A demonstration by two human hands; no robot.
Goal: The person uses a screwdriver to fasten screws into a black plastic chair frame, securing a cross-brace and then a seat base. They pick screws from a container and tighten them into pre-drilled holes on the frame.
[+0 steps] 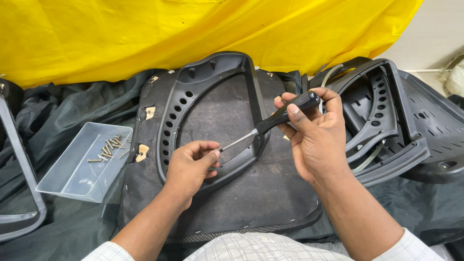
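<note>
My right hand [315, 135] grips the black handle of a screwdriver [270, 121], whose metal shaft slants down-left. Its tip meets the fingertips of my left hand [191, 166], which pinch something small at the tip; a screw there cannot be made out. Both hands hover over a black plastic frame [174, 101] with a row of holes, lying on a dark fabric-covered seat pad [261, 193].
A clear plastic tray [63, 179] with several brass screws [108, 147] sits to the left. More black plastic chair parts [411, 125] are stacked at the right. Yellow cloth [145, 34] covers the back. A grey frame edge [19, 164] shows at far left.
</note>
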